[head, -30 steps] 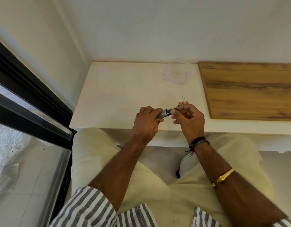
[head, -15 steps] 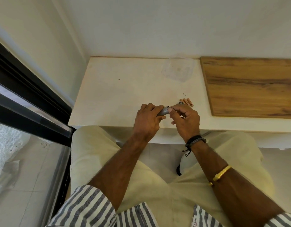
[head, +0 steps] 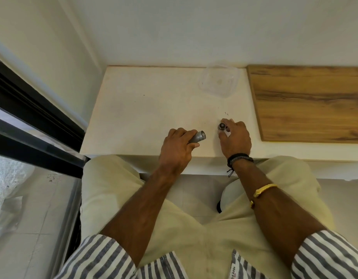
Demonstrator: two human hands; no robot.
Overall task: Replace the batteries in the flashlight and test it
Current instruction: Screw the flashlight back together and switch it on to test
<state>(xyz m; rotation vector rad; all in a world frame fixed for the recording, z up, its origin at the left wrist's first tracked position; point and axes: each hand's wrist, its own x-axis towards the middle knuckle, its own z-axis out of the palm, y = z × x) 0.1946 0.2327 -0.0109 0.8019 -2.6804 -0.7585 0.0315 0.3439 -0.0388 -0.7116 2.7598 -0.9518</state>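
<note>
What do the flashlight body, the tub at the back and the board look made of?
Flashlight body: probably metal, dull grey sheen with a bright rim. Tub: clear plastic, the table shows through. Board: wood or wood-look laminate, brown grain streaks.

Left hand (head: 177,150) curled round flashlight body (head: 197,136), right hand (head: 235,137) apart, fingertips pinching end cap (head: 222,126), both forearms extended forward

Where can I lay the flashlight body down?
Bare: white top left of the left hand and flashlight body, out to its edge; also between clear container and hands. Crowded: around the right hand and cap, beside the wooden board.
</note>
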